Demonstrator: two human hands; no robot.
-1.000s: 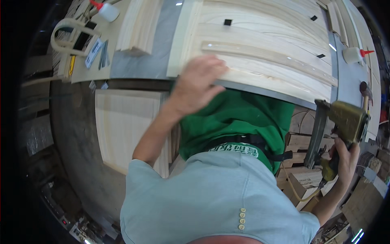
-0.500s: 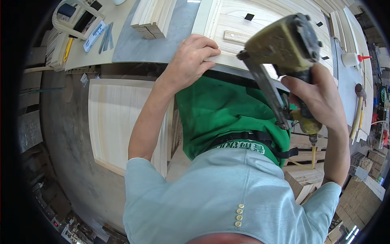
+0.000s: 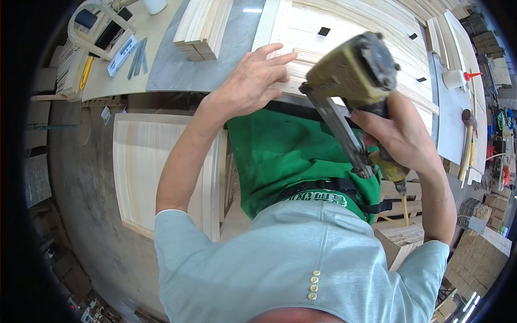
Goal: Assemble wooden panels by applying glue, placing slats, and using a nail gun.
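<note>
At the near edge of the workshop table (image 3: 177, 70), the right hand (image 3: 401, 137), fingers wrapped around the pneumatic nail gun (image 3: 350, 86), has brought it closer to the slatted wooden panel (image 3: 371, 32), which the left hand (image 3: 250, 81) presses flat with fingers spread.

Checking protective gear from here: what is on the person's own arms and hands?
Both hands are bare: no gloves on the left hand or the right hand. Forearms are uncovered. Short pale blue-grey sleeves end above the elbows. No watch or rings show.

Pale blue short-sleeve shirt (image 3: 301, 258) w/ small cream buttons (image 3: 312, 284), green apron (image 3: 291, 156), black waist strap (image 3: 323, 188); bare forearms.
</note>
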